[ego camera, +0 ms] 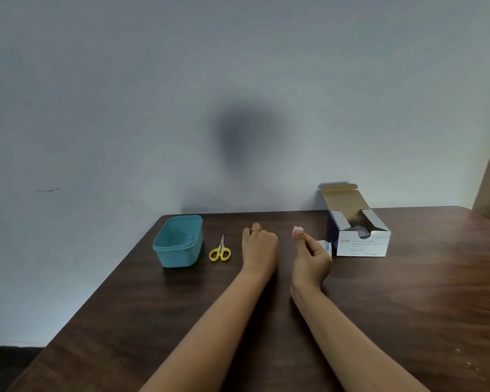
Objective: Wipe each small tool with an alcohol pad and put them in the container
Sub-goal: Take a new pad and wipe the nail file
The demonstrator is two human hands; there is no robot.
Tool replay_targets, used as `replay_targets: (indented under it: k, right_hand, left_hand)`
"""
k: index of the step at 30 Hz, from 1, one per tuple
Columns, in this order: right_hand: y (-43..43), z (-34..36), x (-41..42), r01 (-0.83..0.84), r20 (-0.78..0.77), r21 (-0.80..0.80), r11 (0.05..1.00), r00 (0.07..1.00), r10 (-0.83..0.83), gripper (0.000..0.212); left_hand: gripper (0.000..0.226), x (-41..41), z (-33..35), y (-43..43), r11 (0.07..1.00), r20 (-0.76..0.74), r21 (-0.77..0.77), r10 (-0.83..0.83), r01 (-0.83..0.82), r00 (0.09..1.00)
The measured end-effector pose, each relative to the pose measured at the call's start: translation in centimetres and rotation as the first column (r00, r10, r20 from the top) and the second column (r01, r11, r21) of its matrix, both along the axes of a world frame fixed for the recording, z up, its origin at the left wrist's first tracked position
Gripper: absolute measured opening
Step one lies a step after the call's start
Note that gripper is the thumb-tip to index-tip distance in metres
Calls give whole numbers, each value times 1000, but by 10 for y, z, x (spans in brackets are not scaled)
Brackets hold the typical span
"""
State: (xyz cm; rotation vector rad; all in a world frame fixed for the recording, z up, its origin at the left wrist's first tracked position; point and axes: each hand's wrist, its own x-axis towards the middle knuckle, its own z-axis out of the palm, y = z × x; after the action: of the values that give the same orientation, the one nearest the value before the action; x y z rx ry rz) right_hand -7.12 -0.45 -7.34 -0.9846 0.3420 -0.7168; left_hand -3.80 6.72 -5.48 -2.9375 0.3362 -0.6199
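Small scissors [220, 251] with yellow handles lie on the dark wooden table [408, 306], just right of a teal plastic container [178, 241]. My left hand [259, 247] rests on the table right of the scissors, fingers curled under; whether it holds anything is hidden. My right hand [311, 257] is raised slightly and pinches a white alcohol pad [297, 230] between thumb and fingertips. A torn wrapper [326, 247] shows just behind that hand.
An open white and blue box of alcohol swabs [359, 236] stands at the right, near the wall. The table's left edge runs diagonally past the container. A grey wall rises right behind the table.
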Motion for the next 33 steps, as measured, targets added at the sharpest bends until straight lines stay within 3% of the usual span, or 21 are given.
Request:
replay_targets:
  k: [8, 16, 21, 24, 27, 29, 33]
  right_hand:
    - [-9, -2, 4, -4, -17, 54, 999, 1000, 5, 5]
    - [-18, -2, 0, -282, 39, 126, 951, 959, 279, 25]
    - [-23, 2, -16, -345, 21, 165, 924, 938, 347, 27]
    - [-32, 0, -27, -350, 26, 138, 926, 936, 350, 31]
    - [-43, 0, -40, -357, 26, 75, 931, 934, 356, 30]
    - [-50, 1, -47, -364, 4, 20, 931, 932, 364, 28]
    - [-63, 0, -58, -378, -38, -36, 925, 926, 376, 20]
  left_hand:
    - [18, -14, -3, -9, 997, -11, -37, 70, -71, 997]
    - [18, -39, -6, -14, 993, -50, -117, 21, -27, 999]
    - [22, -51, -6, -10, 938, -154, -339, 27, -78, 988]
    - [18, -60, -6, -4, 797, -129, -601, -26, -58, 991]
    - [10, -72, -4, -1, 553, -78, -833, -122, 3, 989]
    - [7, -85, -3, -2, 430, -30, -901, -202, 61, 979]
    - [7, -109, -11, -7, 315, 65, -937, -260, 148, 963]
